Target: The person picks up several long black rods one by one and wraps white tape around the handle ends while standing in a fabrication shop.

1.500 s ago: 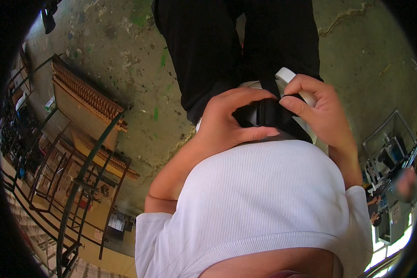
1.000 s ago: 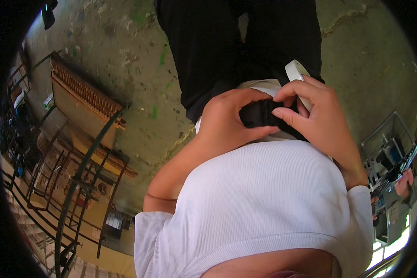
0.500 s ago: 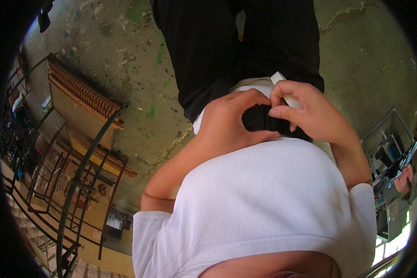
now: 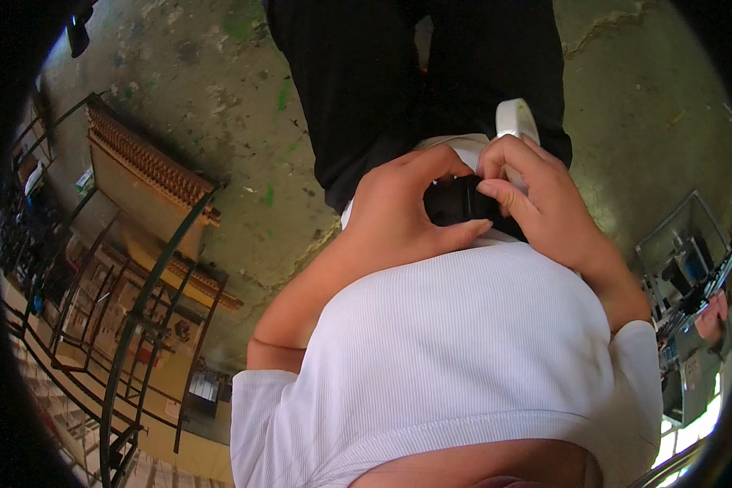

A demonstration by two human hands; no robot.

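Together, both hands (image 4: 472, 207) around black device (image 4: 455, 199).

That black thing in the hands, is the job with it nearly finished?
Hard to say that anything is finished. Right now the left hand and the right hand both grip a small black object held close to the white shirt, with a white roll up against the right fingers. The fingers cover most of it, so what is left cannot be seen.

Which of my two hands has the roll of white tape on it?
The right hand. The white tape roll sits at its fingers, while the left hand only cups the small black object held between both hands at the waist.
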